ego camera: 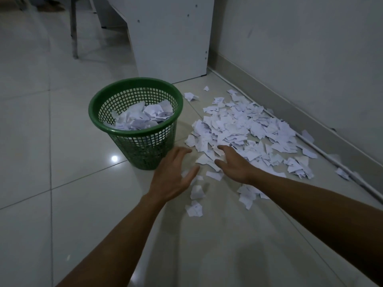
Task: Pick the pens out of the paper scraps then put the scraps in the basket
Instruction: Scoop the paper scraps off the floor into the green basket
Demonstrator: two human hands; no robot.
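Observation:
A green mesh basket (99, 112) stands on the tiled floor, partly filled with white paper scraps (141, 119). To its right a wide pile of torn paper scraps (244, 129) spreads toward the wall. My left hand (172, 179) hovers open, fingers spread, just right of the basket's base. My right hand (234, 162) is open too, palm inward, over the near edge of the pile. Both hands hold nothing. A few loose scraps (195, 204) lie between and below my hands. No pen shows in view.
A white cabinet (172, 38) stands behind the basket. The wall and its skirting (310, 112) run along the right, with a thin white strip (335, 160) at the floor edge. A metal leg (74, 27) stands at the back left.

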